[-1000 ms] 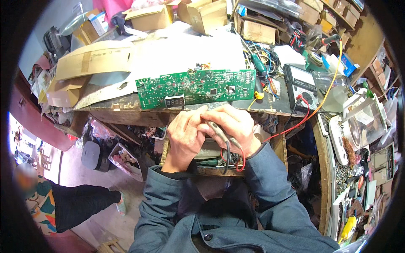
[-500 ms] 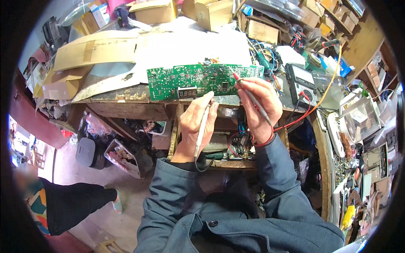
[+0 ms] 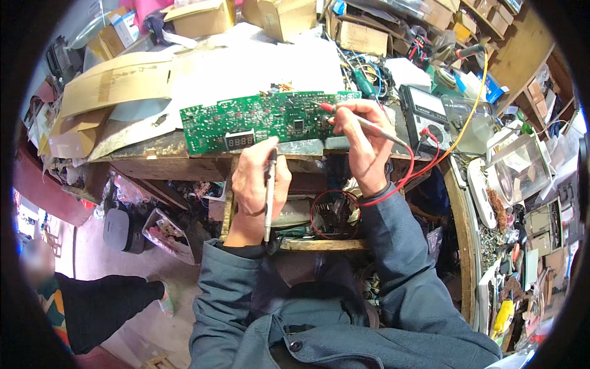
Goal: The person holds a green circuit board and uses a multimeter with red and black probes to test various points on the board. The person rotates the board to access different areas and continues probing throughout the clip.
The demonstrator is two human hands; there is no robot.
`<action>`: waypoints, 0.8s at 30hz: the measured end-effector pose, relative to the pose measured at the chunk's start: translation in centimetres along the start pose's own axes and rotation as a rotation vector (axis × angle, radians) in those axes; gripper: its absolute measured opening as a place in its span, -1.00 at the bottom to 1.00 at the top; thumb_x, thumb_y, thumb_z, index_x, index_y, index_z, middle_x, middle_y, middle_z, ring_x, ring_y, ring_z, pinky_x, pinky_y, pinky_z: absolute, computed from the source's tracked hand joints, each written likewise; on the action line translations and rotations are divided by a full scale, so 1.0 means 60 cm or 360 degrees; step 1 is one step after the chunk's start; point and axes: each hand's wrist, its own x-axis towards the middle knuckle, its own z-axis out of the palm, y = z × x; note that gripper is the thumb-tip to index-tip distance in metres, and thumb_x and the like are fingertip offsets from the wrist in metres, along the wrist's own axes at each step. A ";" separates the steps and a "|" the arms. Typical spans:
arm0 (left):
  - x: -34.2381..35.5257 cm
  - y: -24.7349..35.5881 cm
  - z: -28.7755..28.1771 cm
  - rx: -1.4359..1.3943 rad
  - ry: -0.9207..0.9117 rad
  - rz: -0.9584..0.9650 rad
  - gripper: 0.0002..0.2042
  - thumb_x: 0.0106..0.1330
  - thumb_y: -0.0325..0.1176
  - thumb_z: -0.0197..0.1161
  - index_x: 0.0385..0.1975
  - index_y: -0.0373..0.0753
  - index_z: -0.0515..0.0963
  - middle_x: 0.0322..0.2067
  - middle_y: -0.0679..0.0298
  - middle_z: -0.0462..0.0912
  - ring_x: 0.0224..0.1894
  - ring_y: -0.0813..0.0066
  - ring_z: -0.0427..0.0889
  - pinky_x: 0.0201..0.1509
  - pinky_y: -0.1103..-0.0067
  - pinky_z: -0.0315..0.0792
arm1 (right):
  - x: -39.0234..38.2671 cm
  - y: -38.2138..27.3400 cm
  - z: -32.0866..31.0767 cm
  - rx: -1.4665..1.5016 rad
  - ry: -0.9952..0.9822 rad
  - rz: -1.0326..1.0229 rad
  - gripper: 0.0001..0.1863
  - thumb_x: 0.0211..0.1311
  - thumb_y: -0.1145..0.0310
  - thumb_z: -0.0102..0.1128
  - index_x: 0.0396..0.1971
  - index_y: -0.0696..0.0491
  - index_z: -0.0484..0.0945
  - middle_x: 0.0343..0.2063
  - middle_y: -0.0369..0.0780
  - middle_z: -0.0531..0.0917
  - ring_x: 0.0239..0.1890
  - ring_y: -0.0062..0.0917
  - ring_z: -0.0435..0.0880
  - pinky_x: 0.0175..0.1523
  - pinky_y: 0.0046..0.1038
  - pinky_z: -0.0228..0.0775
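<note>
A green circuit board [image 3: 272, 117] with a small digit display [image 3: 239, 140] lies along the bench's front edge. My left hand [image 3: 257, 184] is closed on a test probe with black tip [image 3: 268, 197], just below the board beside the display. My right hand [image 3: 367, 144] grips a red-tipped test probe [image 3: 388, 136], its tip over the board's right part near a square chip [image 3: 298, 125]; I cannot tell whether it touches. A red lead runs from it past my wrist. An analog multimeter [image 3: 421, 118] with leads plugged in sits right of the board.
Cardboard flaps [image 3: 117, 83] and a white sheet [image 3: 252, 61] cover the bench [image 3: 144, 166]. Boxes, cables, a green-handled tool [image 3: 364, 83] and clutter crowd the back and right. An open drawer [image 3: 322, 244] is below my hands. A person in black trousers [image 3: 117, 307] is at lower left.
My hands have parted, each now with its own probe. Both rose toward the board, the right one going farther, up over its right part. The view has shifted slightly.
</note>
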 end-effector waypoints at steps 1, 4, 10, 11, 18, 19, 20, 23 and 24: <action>-0.010 -0.001 0.004 -0.0045 0.0064 -0.0097 -0.70 0.47 -0.55 0.40 0.16 -0.36 0.61 -0.02 0.04 0.77 -0.05 0.34 0.79 0.10 0.43 0.67 | 0.005 0.002 0.005 0.0106 -0.0003 0.0060 -0.81 0.53 0.49 0.40 0.02 0.20 0.66 -0.10 -0.17 0.82 -0.20 -0.67 0.71 -0.07 -0.58 0.60; -0.015 -0.006 0.011 -0.0188 0.0065 -0.0268 -0.71 0.46 -0.53 0.49 0.12 -0.36 0.65 -0.06 0.12 0.83 -0.05 0.50 0.79 0.08 0.54 0.67 | 0.008 0.007 0.007 0.0178 0.0014 0.0157 -0.80 0.50 0.49 0.44 0.00 0.20 0.67 -0.07 -0.12 0.84 -0.23 -0.66 0.71 -0.09 -0.58 0.60; -0.003 0.011 0.004 -0.0098 -0.0057 -0.0256 -0.73 0.39 -0.54 0.55 0.06 -0.34 0.75 -0.10 0.15 0.83 -0.10 0.49 0.78 0.05 0.55 0.65 | 0.017 0.017 -0.002 0.0212 0.0068 0.0168 -0.83 0.53 0.37 0.41 -0.20 0.15 0.65 -0.34 -0.24 0.79 -0.36 -0.70 0.67 -0.19 -0.58 0.54; -0.001 0.008 0.007 -0.0088 -0.0074 -0.0190 -0.72 0.38 -0.55 0.55 0.07 -0.35 0.75 -0.10 0.14 0.83 -0.10 0.48 0.78 0.05 0.54 0.65 | 0.016 0.017 -0.006 0.0209 0.0075 0.0177 -0.84 0.54 0.37 0.41 -0.21 0.14 0.65 -0.36 -0.26 0.77 -0.36 -0.71 0.65 -0.20 -0.59 0.52; 0.004 0.005 0.012 0.0022 -0.0124 -0.0080 -0.69 0.43 -0.62 0.42 0.15 -0.38 0.71 -0.02 0.04 0.81 -0.03 0.30 0.82 0.13 0.47 0.66 | -0.001 0.011 0.005 -0.0043 0.0008 0.0178 -0.88 0.55 0.41 0.38 -0.21 0.12 0.64 -0.38 -0.37 0.70 -0.41 -0.78 0.52 -0.28 -0.63 0.37; 0.004 0.004 0.014 0.0028 -0.0127 -0.0068 -0.69 0.42 -0.62 0.42 0.15 -0.37 0.71 -0.02 0.03 0.81 -0.02 0.29 0.82 0.13 0.46 0.66 | -0.004 0.011 0.009 -0.0075 -0.0005 0.0143 -0.89 0.55 0.42 0.38 -0.20 0.11 0.64 -0.38 -0.37 0.70 -0.41 -0.80 0.50 -0.29 -0.63 0.35; 0.006 0.006 0.015 0.0034 -0.0137 -0.0083 -0.68 0.42 -0.61 0.43 0.15 -0.37 0.71 -0.04 0.04 0.80 -0.05 0.28 0.81 0.11 0.46 0.66 | -0.006 0.014 0.013 -0.0056 0.0018 0.0110 -0.90 0.55 0.43 0.38 -0.18 0.12 0.64 -0.38 -0.39 0.68 -0.40 -0.81 0.49 -0.30 -0.65 0.33; 0.011 0.004 0.016 0.0041 -0.0144 -0.0056 -0.69 0.41 -0.60 0.44 0.14 -0.36 0.72 -0.08 0.06 0.79 -0.09 0.29 0.80 0.08 0.46 0.65 | -0.009 0.022 0.012 0.0000 0.0056 0.0103 -0.90 0.56 0.43 0.39 -0.18 0.12 0.65 -0.38 -0.39 0.69 -0.40 -0.81 0.50 -0.31 -0.65 0.33; 0.011 0.006 0.017 0.0018 -0.0141 -0.0069 -0.69 0.41 -0.60 0.44 0.13 -0.35 0.73 -0.10 0.07 0.78 -0.12 0.29 0.78 0.05 0.47 0.65 | -0.010 0.020 0.014 -0.0015 0.0087 0.0118 -0.88 0.56 0.42 0.40 -0.20 0.12 0.66 -0.36 -0.38 0.70 -0.40 -0.82 0.49 -0.32 -0.66 0.33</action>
